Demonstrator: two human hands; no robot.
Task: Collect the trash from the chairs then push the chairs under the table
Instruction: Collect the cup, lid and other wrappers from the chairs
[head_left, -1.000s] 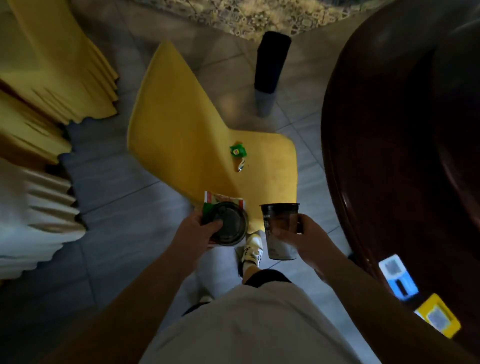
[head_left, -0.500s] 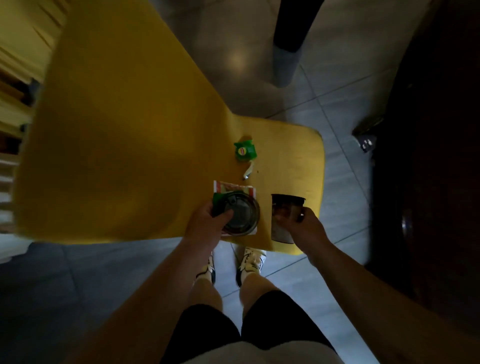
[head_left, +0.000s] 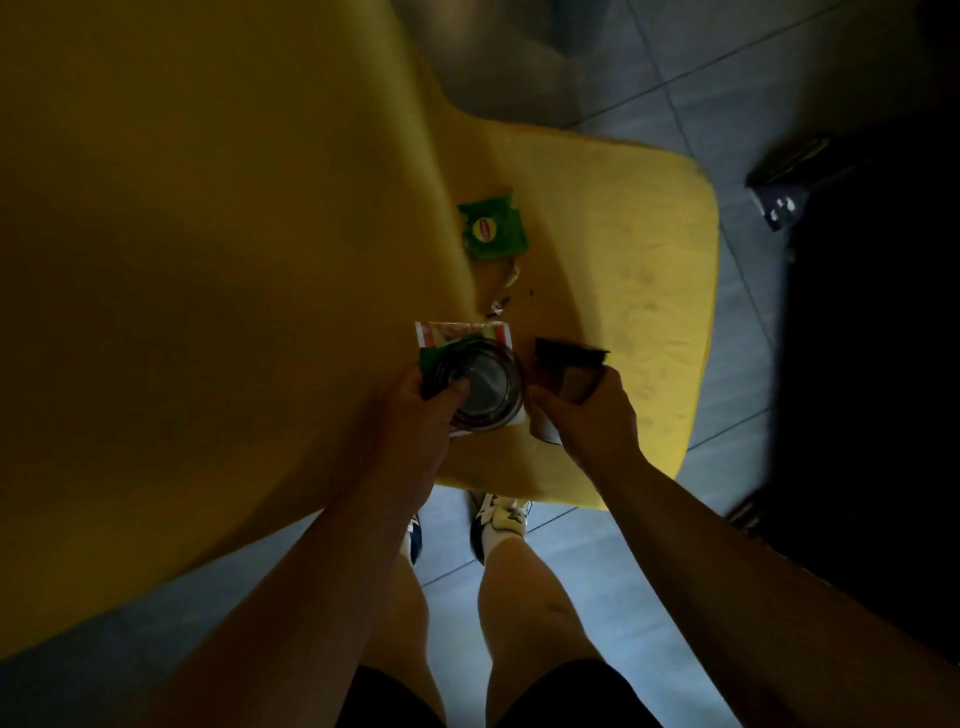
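Yellow chair (head_left: 623, 291): seat and back fill most of the view, standing on grey floor tiles (head_left: 597, 582)
Green wrapper (head_left: 493, 231): lies flat on the seat near the back, red and yellow logo facing up
Small twisted scrap (head_left: 503, 293): on the seat just below the green wrapper, apart from it
Left hand (head_left: 421, 410): fingers and thumb curled round a round clear lid (head_left: 488, 389), held together with a red-and-white packet (head_left: 457, 332) and a green scrap, above the seat
Right hand (head_left: 587, 415): fingers wrapped round a dark cup (head_left: 569, 371), tilted, beside the lid
Dark table (head_left: 872, 364): at the right edge
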